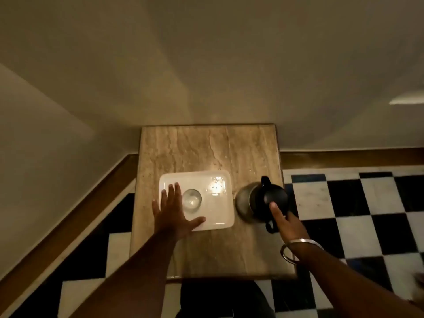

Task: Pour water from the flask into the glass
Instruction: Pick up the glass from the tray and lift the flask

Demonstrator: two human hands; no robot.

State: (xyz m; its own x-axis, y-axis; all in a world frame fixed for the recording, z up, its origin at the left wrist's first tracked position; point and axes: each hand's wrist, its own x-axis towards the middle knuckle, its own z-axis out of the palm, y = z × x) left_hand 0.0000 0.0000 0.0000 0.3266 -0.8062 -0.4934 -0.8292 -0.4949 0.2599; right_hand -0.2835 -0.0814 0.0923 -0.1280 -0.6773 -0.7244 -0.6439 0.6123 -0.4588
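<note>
The left grip (172, 210) is spread flat, the glass (192, 200) just right of its fingers. The right grip (286, 222) clasps the flask (263, 199) handle.

flask handle (270, 226) partly hidden (by right hand (289, 226))

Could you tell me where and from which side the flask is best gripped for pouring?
Grip the flask by its black handle, from the near side: the handle points toward the person, the spout away. The right hand is already there.
</note>
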